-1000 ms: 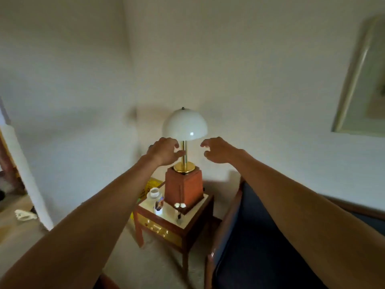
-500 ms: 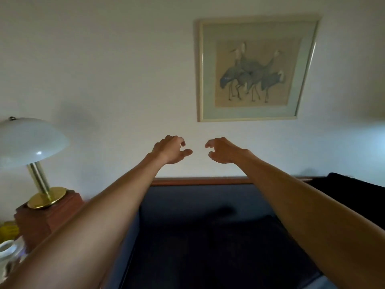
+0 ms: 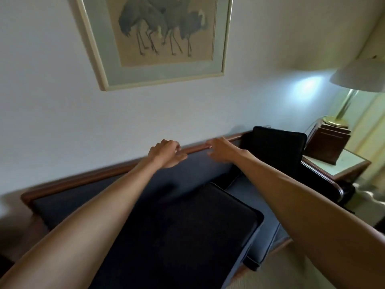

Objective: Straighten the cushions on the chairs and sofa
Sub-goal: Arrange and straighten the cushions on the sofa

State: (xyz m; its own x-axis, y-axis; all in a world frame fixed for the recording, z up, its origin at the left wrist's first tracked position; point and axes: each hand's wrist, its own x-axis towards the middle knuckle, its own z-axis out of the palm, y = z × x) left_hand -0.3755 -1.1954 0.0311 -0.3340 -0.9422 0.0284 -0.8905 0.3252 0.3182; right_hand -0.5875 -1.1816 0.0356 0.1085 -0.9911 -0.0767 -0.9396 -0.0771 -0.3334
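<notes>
Both arms out, left hand (image 3: 166, 152) and right hand (image 3: 220, 150) loosely curled, holding nothing, poised over the sofa (image 3: 193, 170) to reach the skewed cushion (image 3: 177, 232).

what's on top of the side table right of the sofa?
On the side table stands a dark wooden lamp base carrying a brass-stemmed lamp. The table's near part is hidden by the sofa arm.
</notes>
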